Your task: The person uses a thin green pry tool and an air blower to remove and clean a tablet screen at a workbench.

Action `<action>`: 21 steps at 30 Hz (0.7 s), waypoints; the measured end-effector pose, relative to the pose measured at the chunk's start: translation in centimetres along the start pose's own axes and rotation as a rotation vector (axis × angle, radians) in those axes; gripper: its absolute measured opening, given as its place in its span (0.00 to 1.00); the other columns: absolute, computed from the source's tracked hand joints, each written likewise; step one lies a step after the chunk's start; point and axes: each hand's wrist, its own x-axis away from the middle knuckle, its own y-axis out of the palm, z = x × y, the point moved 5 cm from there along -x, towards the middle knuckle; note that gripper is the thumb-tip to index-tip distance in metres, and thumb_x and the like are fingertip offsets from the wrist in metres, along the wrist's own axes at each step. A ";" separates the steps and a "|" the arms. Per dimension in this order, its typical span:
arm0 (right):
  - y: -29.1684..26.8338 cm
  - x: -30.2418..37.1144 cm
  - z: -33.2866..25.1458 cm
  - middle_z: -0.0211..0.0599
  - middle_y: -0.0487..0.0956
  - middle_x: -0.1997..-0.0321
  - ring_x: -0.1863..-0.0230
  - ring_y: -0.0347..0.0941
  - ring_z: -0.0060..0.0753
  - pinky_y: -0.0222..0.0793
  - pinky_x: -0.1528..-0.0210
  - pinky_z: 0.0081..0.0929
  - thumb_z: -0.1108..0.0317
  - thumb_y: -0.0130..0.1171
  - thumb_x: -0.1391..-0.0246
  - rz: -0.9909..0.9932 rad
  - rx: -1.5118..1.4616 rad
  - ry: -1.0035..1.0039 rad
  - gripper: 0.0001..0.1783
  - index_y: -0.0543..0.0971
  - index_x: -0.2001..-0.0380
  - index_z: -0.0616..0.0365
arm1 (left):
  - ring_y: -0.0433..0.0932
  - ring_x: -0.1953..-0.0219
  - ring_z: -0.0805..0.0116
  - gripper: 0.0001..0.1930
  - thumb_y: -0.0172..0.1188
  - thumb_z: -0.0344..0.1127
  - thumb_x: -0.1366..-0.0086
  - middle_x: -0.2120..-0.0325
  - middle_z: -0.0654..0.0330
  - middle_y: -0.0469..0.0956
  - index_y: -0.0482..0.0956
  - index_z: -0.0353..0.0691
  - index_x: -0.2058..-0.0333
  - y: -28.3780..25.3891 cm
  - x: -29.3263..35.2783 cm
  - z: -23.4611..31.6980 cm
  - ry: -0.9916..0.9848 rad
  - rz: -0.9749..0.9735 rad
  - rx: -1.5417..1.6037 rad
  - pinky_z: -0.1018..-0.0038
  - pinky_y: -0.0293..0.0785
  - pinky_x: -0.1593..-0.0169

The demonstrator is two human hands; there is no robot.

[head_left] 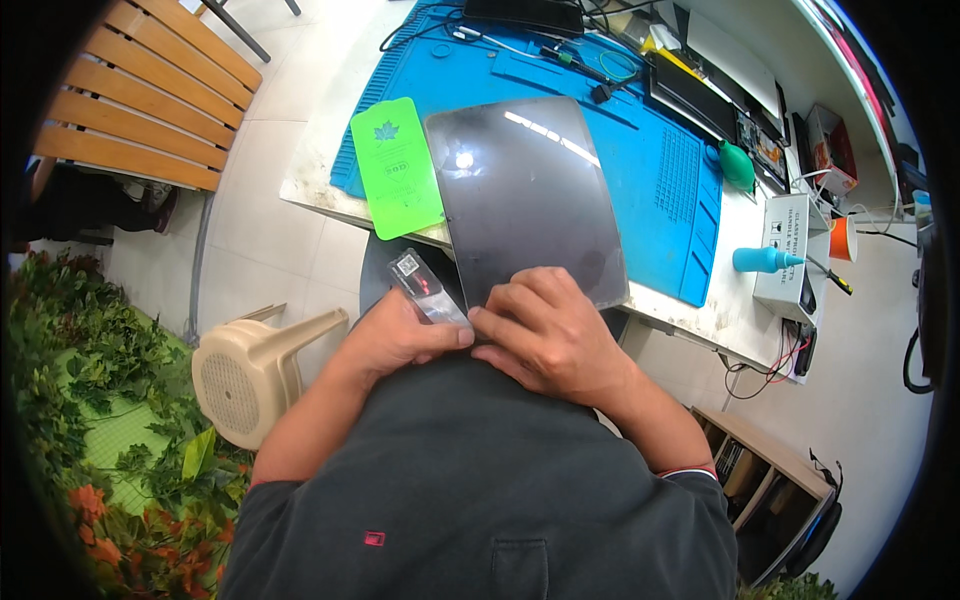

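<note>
White desk point(318, 178), scuffed along its front edge. Blue mat point(655, 238), ridged at the left, laid over the desk. Dark panel point(530, 210), glossy, on the mat, near end jutting past the desk; looks stiff and breakable. Green card point(397, 170), rounded corners, beside the panel's left side. Right hand point(548, 325), at the panel's near end: fingers bent, tips by the near end of a packet point(430, 292); whether they grip it cannot be told. Left hand point(392, 332): thumb and fingers pinching the packet's lower part. Packet, smallest item: clear, narrow, square code at the far end, held off the desk, just before the panel's near left corner; likely light, thin and slippery, its contents possibly fragile. Best hold: by the long edges, lightly, without bending.
</note>
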 end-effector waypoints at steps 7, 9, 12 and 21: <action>0.6 -0.2 -0.1 0.35 0.79 0.52 0.47 0.77 0.41 0.73 0.45 0.40 0.66 0.71 0.47 -0.025 0.007 -0.110 0.18 0.86 0.53 0.58 | 0.71 0.78 0.83 0.13 0.83 0.32 0.39 0.74 0.71 0.82 0.91 0.38 0.58 -1.3 0.2 -0.7 -0.044 -0.045 -0.025 0.80 0.62 0.75; 0.6 -0.3 -0.1 0.35 0.79 0.52 0.47 0.77 0.40 0.73 0.44 0.40 0.66 0.72 0.47 -0.036 -0.001 -0.109 0.18 0.86 0.53 0.59 | 0.72 0.77 0.82 0.14 0.81 0.32 0.37 0.73 0.68 0.83 0.90 0.34 0.56 -1.9 0.4 -0.8 -0.042 -0.081 -0.001 0.80 0.64 0.74; 0.5 -0.5 -0.2 0.34 0.81 0.52 0.48 0.79 0.42 0.75 0.46 0.42 0.70 0.79 0.54 -0.020 -0.012 -0.107 0.24 0.86 0.51 0.56 | 0.75 0.74 0.79 0.13 0.78 0.34 0.33 0.70 0.65 0.84 0.89 0.33 0.55 -2.8 0.1 -1.3 -0.028 -0.119 0.070 0.79 0.67 0.72; 0.8 -0.8 -0.3 0.37 0.79 0.53 0.48 0.77 0.41 0.73 0.44 0.40 0.67 0.73 0.48 -0.021 0.006 -0.139 0.18 0.85 0.54 0.60 | 0.84 0.70 0.76 0.14 0.74 0.42 0.26 0.66 0.63 0.85 0.85 0.37 0.54 -4.1 -0.5 -1.5 -0.002 -0.072 0.167 0.78 0.83 0.65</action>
